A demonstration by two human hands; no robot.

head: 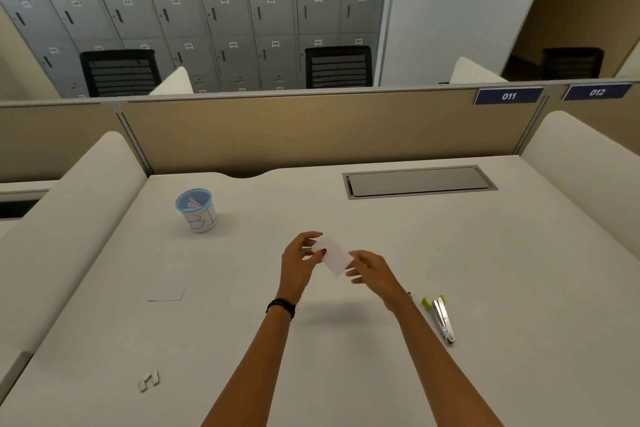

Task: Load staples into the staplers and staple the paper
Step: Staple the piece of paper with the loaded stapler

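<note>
I hold a small white slip of paper [333, 255] above the middle of the desk. My left hand [300, 262] pinches its far left end and my right hand [370, 270] pinches its near right end. A silver stapler with green ends [440, 317] lies on the desk to the right of my right wrist, swung open. Short strips of staples [149, 381] lie near the front left. A second white sheet [168, 281] lies flat on the desk to the left of my hands.
A blue-rimmed plastic cup [197, 210] with handwriting and something pink inside stands at the back left. A grey cable hatch [417, 181] is set in the white desk [346, 357] at the back right. Beige partitions enclose the desk.
</note>
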